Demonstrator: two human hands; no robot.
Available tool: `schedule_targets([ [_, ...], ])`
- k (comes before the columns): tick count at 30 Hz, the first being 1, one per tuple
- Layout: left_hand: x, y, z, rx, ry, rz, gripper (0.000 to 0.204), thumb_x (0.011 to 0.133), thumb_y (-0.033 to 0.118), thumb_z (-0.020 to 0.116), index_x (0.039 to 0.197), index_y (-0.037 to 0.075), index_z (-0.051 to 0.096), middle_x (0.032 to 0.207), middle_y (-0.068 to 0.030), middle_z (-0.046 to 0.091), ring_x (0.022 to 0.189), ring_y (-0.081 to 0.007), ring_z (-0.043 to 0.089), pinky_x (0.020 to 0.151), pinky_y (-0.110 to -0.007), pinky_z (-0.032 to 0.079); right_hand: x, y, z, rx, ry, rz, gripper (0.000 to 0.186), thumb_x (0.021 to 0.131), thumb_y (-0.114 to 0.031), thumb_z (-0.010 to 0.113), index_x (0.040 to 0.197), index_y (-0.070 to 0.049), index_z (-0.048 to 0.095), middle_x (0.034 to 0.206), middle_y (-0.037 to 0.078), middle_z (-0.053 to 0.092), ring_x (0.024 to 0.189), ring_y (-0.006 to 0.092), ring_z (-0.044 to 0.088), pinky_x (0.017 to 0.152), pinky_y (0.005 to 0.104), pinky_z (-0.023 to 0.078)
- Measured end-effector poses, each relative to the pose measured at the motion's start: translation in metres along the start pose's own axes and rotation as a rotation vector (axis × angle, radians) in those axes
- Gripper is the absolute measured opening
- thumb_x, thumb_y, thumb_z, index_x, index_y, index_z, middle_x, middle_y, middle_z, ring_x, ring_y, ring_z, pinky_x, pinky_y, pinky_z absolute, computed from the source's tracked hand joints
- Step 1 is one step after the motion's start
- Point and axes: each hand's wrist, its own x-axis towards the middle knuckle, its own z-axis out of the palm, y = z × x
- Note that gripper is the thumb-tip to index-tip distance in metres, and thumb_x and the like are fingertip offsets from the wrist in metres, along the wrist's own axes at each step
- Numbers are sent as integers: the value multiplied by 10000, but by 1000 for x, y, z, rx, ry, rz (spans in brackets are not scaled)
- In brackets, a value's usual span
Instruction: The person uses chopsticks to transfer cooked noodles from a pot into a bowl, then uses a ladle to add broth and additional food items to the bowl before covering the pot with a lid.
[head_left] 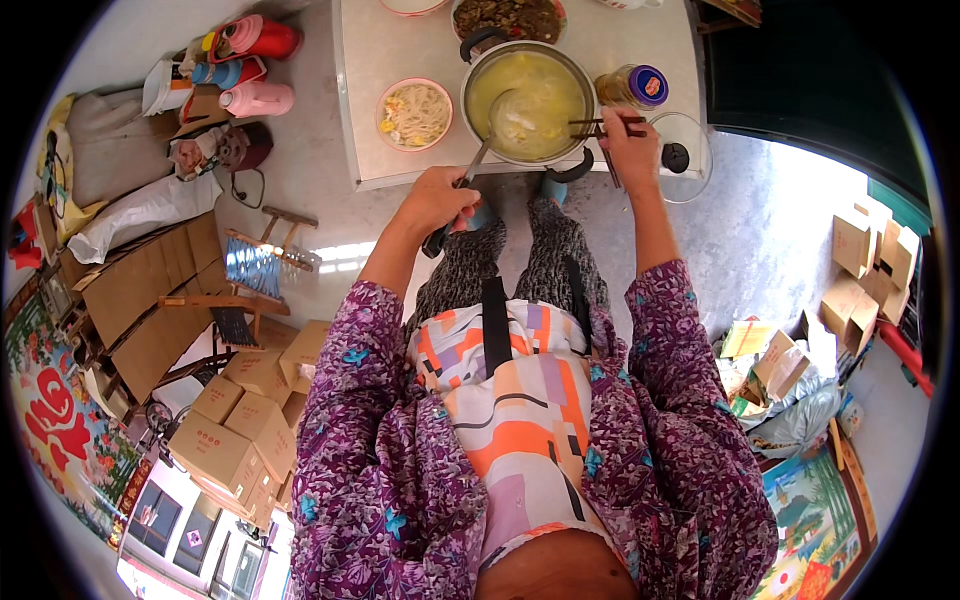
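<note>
My left hand [440,205] grips the handle of a metal ladle [478,160], whose bowl dips into yellow broth in a steel pot [546,75] with black handles, at the table's front edge. My right hand [632,150] holds dark chopsticks [600,130] reaching over the pot's right rim. A bowl of noodles with yellow bits [413,114] stands left of the pot. A jar with a blue lid [630,87] is to the right. A clear glass lid [682,185] with a black knob lies behind my right hand at the table's corner.
The white table [375,45] also holds a dish of brown food [507,18]. At the left are thermoses [256,98], a folding stool [250,270] and stacked cartons [240,430]. More boxes [855,245] and bags [790,420] lie at the right, beside a dark green surface [800,70].
</note>
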Motion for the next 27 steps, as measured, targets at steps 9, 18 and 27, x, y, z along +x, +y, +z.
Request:
schedule_targets([
  [9,-1,4,-7,56,-32,24,144,788,122,602,827,-16,595,648,-58,585,456,-114,529,426,-246,432,-18,0,17,128,36,61,247,879,-232,612,921,10,637,733,55,623,568,112,605,550,227,500],
  [18,3,1,-6,-3,-40,-14,156,802,129,607,858,-17,604,659,-58,590,449,-103,522,414,-233,430,-13,-26,2,119,65,-74,205,874,-216,640,903,-13,647,701,46,622,569,107,599,513,229,485],
  [27,4,1,-6,-10,-53,-11,164,800,128,610,872,-19,604,659,-62,595,448,-105,525,418,-235,441,-12,4,6,148,30,65,214,867,-218,641,907,-7,641,726,50,628,587,94,590,557,224,511],
])
